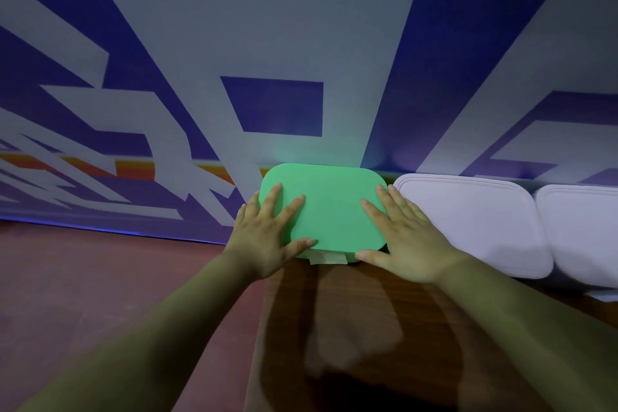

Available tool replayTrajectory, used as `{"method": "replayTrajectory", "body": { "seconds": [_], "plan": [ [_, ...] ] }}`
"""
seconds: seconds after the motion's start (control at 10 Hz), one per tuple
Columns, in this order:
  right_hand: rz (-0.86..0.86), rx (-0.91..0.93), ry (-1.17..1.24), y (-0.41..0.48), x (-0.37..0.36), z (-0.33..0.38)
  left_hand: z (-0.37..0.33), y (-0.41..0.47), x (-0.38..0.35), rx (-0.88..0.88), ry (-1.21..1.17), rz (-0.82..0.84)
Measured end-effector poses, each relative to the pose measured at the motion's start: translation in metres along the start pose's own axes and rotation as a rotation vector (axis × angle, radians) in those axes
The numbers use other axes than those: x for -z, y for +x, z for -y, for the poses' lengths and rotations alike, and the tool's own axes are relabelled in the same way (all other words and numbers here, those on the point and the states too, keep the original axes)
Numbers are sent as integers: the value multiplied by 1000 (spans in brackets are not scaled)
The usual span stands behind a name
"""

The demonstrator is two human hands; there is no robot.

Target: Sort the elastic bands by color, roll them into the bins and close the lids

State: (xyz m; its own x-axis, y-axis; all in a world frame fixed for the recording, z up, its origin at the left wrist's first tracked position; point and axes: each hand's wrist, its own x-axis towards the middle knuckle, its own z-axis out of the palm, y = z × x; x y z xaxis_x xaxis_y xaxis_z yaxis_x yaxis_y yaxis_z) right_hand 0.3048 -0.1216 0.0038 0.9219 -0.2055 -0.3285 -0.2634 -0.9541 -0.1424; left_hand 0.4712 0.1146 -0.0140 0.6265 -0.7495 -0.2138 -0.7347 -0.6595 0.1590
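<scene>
The green lid (329, 207) sits just below the middle of the frame, at the far edge of the table (351, 328). It is a plain, matte, bright green slab shaped as a rectangle with well-rounded corners. It lies flat, face up, and its long axis runs left to right across the frame. A pale label (327, 257) hangs under its near edge, and whatever is beneath the lid is almost hidden.

Both hands lie palm down on the lid with their fingers straight and spread, gripping nothing. The left hand (267, 237) covers the lid's left end, its thumb along the near edge and its fingers pointing to the upper right. The right hand (404, 237) covers the right end, its thumb at the near right corner. The lid's bare middle shows between the two hands.

Right of the lid, a white lid (468, 221) lies just beside it, and a second white lid (582, 227) lies against that at the frame's right edge.

A blue and grey patterned wall (267, 43) fills the upper frame, and red floor (100, 278) shows at lower left.
</scene>
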Motion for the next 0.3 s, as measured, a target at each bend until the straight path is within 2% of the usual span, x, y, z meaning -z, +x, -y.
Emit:
{"method": "replayTrajectory", "body": {
  "seconds": [0.2,0.3],
  "plan": [
    [-46,-32,62,-15,24,1,-18,-6,25,37,82,59],
    [-56,-70,65,-39,45,-2,-37,-14,44,-14,87,27]
  ]
}}
